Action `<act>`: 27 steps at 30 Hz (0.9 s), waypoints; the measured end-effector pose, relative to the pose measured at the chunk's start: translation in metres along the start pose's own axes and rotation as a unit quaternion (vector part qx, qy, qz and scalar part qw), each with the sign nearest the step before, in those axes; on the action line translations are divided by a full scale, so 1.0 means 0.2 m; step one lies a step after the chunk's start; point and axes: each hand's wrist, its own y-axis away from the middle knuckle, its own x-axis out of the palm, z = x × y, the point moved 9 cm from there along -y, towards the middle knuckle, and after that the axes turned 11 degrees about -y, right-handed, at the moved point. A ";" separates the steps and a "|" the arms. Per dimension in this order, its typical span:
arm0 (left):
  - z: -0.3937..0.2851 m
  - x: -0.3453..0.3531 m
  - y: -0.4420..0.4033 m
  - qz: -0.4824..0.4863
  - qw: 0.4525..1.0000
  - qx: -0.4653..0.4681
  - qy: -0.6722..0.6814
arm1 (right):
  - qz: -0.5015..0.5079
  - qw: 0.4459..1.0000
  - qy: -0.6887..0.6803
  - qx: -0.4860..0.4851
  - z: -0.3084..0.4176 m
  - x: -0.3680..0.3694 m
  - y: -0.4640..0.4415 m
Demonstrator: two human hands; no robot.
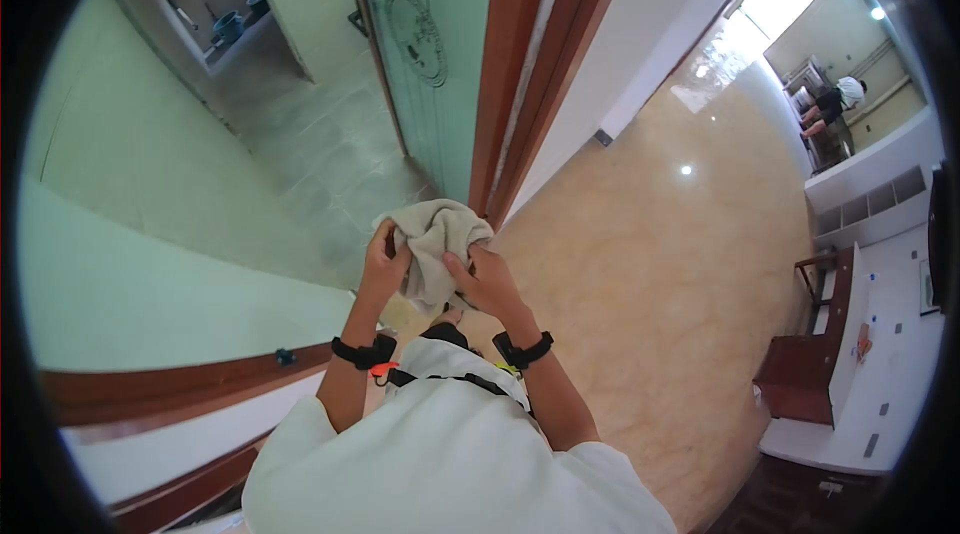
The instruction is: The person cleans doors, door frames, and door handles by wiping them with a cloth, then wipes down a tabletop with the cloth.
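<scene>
A crumpled light grey cloth (440, 234) is bunched up between my two hands, in front of my body. My left hand (384, 266) grips its left side, with the fingers partly behind the folds. On the right side, my right hand (485, 279) has its thumb pressed on the cloth and its other fingers mostly hidden. Both wrists wear a black band. Just beyond the cloth stands the green door (425, 54) with its brown frame (520, 64).
Left of the door, a tiled room (340, 164) leads back to a blue bucket (229, 27). To the right spreads a glossy beige floor (660, 274). Another person (838, 102) bends over at the far right. A dark red cabinet (800, 374) stands along the right wall.
</scene>
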 end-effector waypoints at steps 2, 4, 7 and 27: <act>-0.06 0.10 -0.21 0.047 0.999 -0.010 0.019 | -0.052 0.997 -0.045 0.033 0.05 -0.19 -0.04; -0.14 0.18 -0.43 0.067 0.995 -0.014 0.071 | -0.180 0.971 -0.160 -0.002 0.13 -0.43 -0.10; -0.32 0.27 -0.76 0.043 0.982 0.003 0.183 | -0.282 0.934 -0.204 -0.085 0.28 -0.69 -0.23; -0.36 0.62 -1.12 0.136 0.970 0.201 0.029 | -0.382 0.896 -0.051 -0.219 0.31 -1.03 -0.77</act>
